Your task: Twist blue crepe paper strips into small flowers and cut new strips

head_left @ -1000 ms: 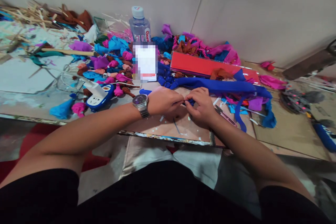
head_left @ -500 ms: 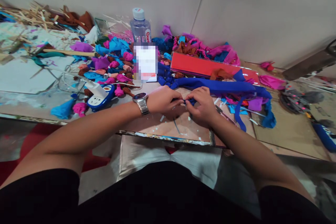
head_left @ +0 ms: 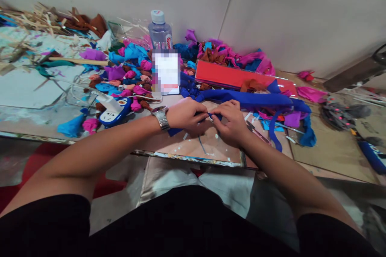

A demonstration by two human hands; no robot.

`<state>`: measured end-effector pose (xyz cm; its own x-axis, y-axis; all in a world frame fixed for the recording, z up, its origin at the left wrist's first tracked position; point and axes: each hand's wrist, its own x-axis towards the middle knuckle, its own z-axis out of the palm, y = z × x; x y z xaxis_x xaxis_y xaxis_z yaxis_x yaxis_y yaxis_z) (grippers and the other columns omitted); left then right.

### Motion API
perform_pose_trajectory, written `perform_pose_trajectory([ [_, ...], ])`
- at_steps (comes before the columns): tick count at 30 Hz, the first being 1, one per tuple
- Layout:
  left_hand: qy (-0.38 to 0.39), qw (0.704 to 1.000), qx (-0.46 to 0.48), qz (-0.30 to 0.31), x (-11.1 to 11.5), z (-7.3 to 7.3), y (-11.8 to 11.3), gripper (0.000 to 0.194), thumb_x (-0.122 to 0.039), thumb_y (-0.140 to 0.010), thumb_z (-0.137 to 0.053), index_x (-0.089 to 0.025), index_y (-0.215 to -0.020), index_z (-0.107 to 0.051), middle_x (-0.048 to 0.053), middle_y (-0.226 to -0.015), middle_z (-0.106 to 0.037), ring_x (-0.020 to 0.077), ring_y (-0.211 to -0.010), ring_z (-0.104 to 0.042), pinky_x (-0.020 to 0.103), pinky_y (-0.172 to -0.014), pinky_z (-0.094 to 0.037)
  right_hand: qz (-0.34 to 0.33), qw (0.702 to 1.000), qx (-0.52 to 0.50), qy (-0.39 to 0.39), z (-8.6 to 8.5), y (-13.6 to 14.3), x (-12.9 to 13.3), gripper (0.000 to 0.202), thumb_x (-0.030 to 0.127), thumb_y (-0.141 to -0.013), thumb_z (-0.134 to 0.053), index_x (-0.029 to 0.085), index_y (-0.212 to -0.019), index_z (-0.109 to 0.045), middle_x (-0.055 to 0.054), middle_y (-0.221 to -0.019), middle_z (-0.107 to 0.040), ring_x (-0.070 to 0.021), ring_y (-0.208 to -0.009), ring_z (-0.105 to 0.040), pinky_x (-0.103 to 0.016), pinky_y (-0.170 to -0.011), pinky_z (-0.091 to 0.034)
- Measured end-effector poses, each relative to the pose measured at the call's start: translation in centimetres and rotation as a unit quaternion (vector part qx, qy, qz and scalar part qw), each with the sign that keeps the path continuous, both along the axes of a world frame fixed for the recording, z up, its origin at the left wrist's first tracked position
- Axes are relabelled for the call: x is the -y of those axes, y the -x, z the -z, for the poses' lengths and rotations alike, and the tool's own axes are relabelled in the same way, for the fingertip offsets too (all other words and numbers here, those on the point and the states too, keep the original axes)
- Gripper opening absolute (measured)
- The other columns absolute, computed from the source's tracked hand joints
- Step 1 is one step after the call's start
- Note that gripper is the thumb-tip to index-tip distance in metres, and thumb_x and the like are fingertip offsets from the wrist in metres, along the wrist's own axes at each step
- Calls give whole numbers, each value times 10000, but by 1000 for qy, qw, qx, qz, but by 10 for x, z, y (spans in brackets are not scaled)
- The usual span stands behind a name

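Paint-spotted wooden bench is standing against a plain grey wall; red plastic-wrapped packet is lying behind the hands. Left hand and right hand are pinching dark-blue fabric between their fingers, above the bench's front.

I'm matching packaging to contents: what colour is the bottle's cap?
The cap is mostly white, best seen in the head view.

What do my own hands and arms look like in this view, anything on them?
Your left hand has a silver-coloured metal-link watch at the wrist. Your right hand and forearm are bare. Both arms have short black sleeves.
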<state>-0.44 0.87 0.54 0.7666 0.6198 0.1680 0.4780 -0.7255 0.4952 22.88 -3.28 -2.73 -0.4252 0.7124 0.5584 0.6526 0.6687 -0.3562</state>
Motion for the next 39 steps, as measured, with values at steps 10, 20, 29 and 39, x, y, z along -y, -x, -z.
perform_pose_trajectory([
  [10,20,999,-14,24,0,1,0,341,-367,-1013,-515,-166,-837,-727,15,-709,-692,124,-611,-550,278,-608,-330,13,1000,-1,-7,1,1,-1,69,277,-961,-651,247,-933,-707,-18,-866,-745,-239,-907,-656,-497,-991,-372],
  [20,35,999,-13,35,-1,2,1,322,-364,-1021,-517,-174,-952,-767,38,-809,-758,139,-686,-635,264,-652,-401,12,1000,-8,7,-1,0,0,92,278,-975,-625,247,-962,-710,-31,-907,-763,-247,-932,-669,-501,-1001,-387],
  [29,78,996,-13,39,-2,2,0,357,-367,-1026,-506,-159,-971,-790,34,-808,-761,127,-672,-625,237,-633,-413,-7,1000,-1,3,2,0,0,138,335,-1002,-662,290,-1078,-768,-24,-983,-820,-251,-954,-708,-520,-1024,-398],
  [39,211,975,16,64,-11,3,4,340,-374,-996,-533,-159,-978,-794,25,-871,-793,138,-737,-671,225,-681,-479,-19,1000,-22,-6,0,0,-1,155,310,-1007,-681,317,-1113,-794,-14,-989,-833,-239,-952,-736,-513,-1021,-419],
])
